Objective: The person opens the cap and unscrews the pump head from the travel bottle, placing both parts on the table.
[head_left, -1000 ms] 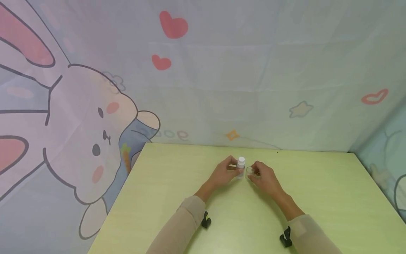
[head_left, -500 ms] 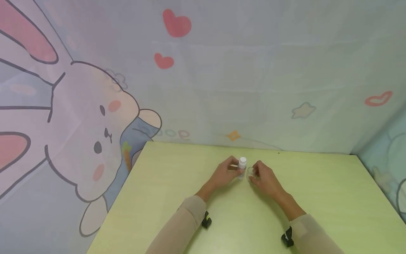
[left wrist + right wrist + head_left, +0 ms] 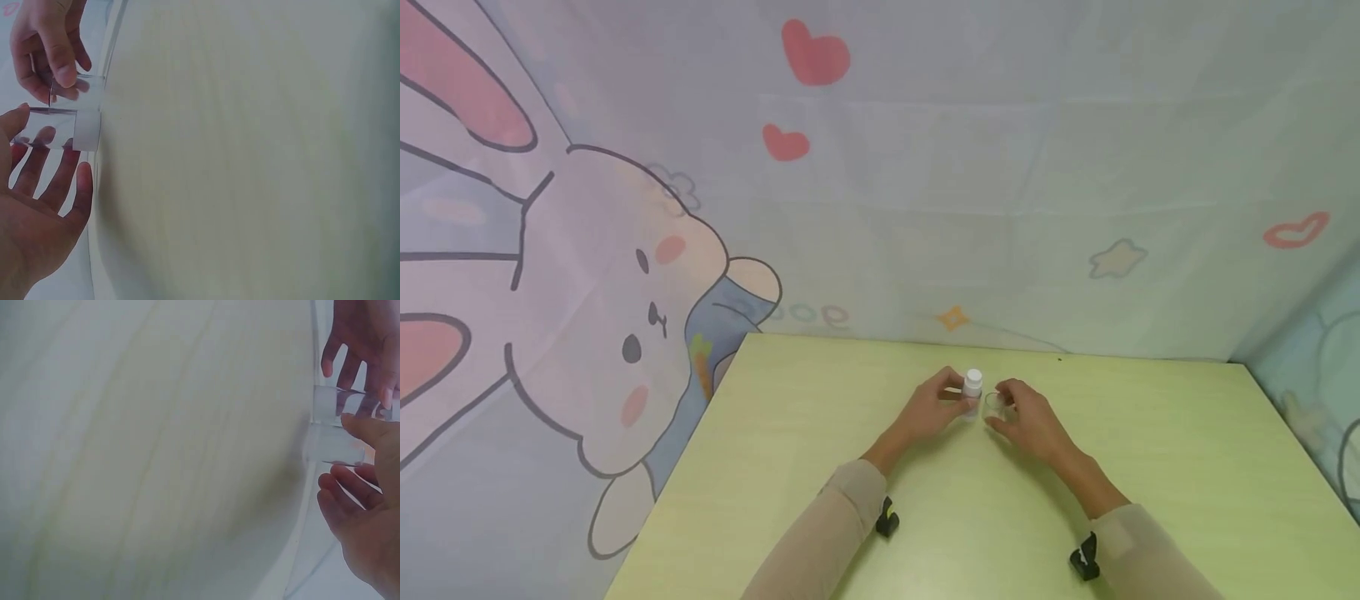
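Near the table's far edge, in the head view, a small bottle [image 3: 972,382] with a white cap stands upright. My left hand [image 3: 931,407] holds it between thumb and fingers. Close to its right is a clear cup [image 3: 994,408], with a round open rim on top. Thumb and curled fingers of my right hand [image 3: 1028,419] lie around this cup. Both wrist views show the bottle [image 3: 87,131] and the see-through cup [image 3: 337,445] side by side. Part of each is hidden behind fingers.
The pale yellow-green table [image 3: 805,433] reaches back to a hanging cloth [image 3: 925,183] printed with a rabbit, hearts and stars. A small black device [image 3: 888,518] is at the left cuff, another black device [image 3: 1084,558] at the right cuff.
The right thumb and fingers have spread a little, and more of the cup shows between them. The left hand and the bottle stay almost where they were.
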`<state>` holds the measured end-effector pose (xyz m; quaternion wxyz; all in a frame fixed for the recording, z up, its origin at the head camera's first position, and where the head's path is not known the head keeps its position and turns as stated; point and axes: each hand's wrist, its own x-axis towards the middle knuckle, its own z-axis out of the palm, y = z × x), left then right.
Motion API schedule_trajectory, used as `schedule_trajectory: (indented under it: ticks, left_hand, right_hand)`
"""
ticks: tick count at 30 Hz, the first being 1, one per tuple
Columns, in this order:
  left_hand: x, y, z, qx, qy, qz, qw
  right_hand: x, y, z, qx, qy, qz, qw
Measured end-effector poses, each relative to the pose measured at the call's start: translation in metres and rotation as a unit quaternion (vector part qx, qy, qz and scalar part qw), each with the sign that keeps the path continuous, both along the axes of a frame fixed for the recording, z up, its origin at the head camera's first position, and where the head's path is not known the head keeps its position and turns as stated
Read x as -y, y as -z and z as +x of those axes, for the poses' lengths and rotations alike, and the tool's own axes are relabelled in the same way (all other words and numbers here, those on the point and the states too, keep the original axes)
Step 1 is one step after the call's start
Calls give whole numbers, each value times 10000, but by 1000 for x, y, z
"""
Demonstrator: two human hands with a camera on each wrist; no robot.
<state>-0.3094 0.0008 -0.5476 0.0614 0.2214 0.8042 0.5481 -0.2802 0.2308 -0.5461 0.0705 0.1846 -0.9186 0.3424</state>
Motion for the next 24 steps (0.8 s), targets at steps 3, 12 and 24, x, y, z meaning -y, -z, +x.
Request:
schedule_trajectory:
  ticks: [3,12,24]
  left_hand:
    - [1,0,0,11,-13,15,10000]
    - [2,3,-1,45,2,34,10000]
    - [1,4,-2,63,55,106,9999]
  right_hand:
    - [0,-6,2,-82,-41,-1,10000]
    - [4,-25,2,-387,-218,-86,9990]
    - [12,-36,1,-729,-207,-263,9968]
